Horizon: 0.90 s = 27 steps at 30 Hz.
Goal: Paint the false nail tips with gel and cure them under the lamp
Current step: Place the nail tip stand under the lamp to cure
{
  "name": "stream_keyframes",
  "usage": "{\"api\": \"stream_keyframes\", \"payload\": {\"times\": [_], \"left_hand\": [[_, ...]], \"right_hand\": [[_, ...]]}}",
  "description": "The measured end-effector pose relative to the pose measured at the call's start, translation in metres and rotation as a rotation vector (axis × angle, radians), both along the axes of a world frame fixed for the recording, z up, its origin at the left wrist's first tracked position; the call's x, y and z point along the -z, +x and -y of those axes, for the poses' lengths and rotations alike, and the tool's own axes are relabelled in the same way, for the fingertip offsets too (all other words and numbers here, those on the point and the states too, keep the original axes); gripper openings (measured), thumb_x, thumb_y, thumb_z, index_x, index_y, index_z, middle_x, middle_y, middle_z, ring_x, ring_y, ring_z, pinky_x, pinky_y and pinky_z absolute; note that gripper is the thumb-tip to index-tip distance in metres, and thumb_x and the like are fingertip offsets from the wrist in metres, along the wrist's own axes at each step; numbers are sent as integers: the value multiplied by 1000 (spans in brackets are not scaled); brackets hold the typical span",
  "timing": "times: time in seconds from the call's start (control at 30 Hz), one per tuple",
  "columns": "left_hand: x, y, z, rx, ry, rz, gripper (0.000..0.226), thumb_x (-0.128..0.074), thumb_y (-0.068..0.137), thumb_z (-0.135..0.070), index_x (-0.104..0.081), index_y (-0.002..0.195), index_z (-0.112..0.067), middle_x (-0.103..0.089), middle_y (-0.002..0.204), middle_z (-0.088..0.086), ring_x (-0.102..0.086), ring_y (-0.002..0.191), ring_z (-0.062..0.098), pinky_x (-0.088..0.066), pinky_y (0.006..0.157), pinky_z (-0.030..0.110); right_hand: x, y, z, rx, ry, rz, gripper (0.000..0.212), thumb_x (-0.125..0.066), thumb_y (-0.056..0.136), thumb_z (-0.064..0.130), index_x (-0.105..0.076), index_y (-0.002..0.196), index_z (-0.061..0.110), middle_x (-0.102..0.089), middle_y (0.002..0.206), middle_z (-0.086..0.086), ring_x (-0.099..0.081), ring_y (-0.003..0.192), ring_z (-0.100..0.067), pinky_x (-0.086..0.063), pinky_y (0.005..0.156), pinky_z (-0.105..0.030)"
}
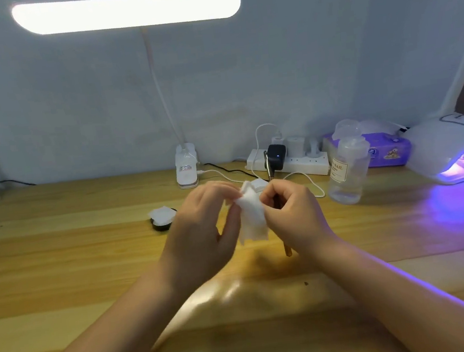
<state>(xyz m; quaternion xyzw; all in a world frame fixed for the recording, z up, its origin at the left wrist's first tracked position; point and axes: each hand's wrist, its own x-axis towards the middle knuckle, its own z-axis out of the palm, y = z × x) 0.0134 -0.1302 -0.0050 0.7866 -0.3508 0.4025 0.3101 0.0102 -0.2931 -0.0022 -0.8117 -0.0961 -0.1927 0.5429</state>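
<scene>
- White wipe [252, 217] sits at the centre of the head view, pinched between the left hand [202, 231] and the right hand [293, 215]; both hands have their fingers curled onto it.
- The right hand also grips a brush [275, 188], its handle slanting from 12 o'clock down to 6 o'clock past the wipe; the bristle end is hidden, so whether it lies inside the wipe cannot be told.
- No false nail tips can be made out for certain; the lit curing lamp [450, 151] glows violet at 3 o'clock, and what lies inside is too blurred to name.
- Risks, as a judgement: pinching too hard could splay the bristles; lint from the wipe could reach the gel.
- A small black pot [162, 226] at 9 o'clock, with a white pad on it, and a clear bottle [345, 168] at 2 o'clock stand near the hands; a careless elbow or wrist could tip either on the wooden table [62, 267].
</scene>
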Motion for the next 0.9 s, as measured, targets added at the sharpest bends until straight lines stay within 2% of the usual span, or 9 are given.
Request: {"api": "stream_keyframes", "payload": {"times": [0.1,0.23,0.37,0.43,0.53,0.63,0.73,0.83,0.9], "left_hand": [[0,-8,8,155,-139,-198,17,-54,89,-25,-62,95,-11,-63,102,-3,-61,96,10,-54,80,23],[-6,-15,10,318,-456,-565,21,-68,77,-45,-63,80,-25,-68,101,-2,-66,98,19,-56,76,28],[-13,-16,13,303,-563,-822,29,-84,63,-45,-64,74,-28,-73,84,3,-70,80,20,-58,64,30],[-15,-16,13,385,-650,-949,28,-85,66,-40,-66,85,-31,-74,81,5,-71,77,22,-58,64,32],[-15,-16,14,358,-674,-935,26,-76,78,-26,-70,103,-31,-75,89,9,-72,85,25,-60,73,34],[-11,-14,18,209,-663,-837,15,-69,89,-14,-73,93,-28,-74,92,4,-71,88,20,-60,74,33],[-8,-12,20,137,-799,-913,10,-64,93,-16,-72,90,-22,-73,92,11,-69,92,27,-58,80,41],[-10,-9,13,335,-904,-1036,16,-68,87,-28,-75,97,-18,-73,98,13,-70,93,26,-59,73,36],[-13,-9,8,519,-855,-1111,24,-70,83,-31,-76,102,-17,-73,102,13,-71,92,25,-58,71,31]], "right_hand": [[-1,-1,0,-43,-15,41,39,-72,68,39,-60,73,2,-58,66,-10,-45,59,-11,-38,52,-29],[-1,-3,-1,-39,-7,40,34,-74,68,37,-60,73,6,-58,66,-4,-48,60,-7,-44,51,-31],[1,-4,-2,-34,-2,79,33,-75,70,32,-55,68,6,-50,58,2,-40,55,-5,-36,48,-23],[0,-4,-1,-12,15,80,38,-76,70,34,-51,66,5,-48,56,4,-40,53,-6,-36,49,-25],[0,-5,-3,-2,22,85,40,-79,72,32,-48,62,9,-46,54,7,-38,52,-7,-34,50,-26],[0,-7,-6,-4,11,100,42,-80,72,35,-48,61,10,-46,57,1,-38,54,-11,-34,51,-27],[-2,-9,-8,-26,-12,94,45,-80,71,41,-48,60,12,-46,55,3,-37,52,-9,-33,50,-26],[-6,-10,-7,-48,-7,84,42,-79,73,39,-50,62,11,-46,53,5,-38,50,-8,-34,48,-25],[-9,-8,-2,-28,11,68,39,-79,73,36,-52,65,9,-47,53,6,-39,49,-7,-34,46,-24]]}}
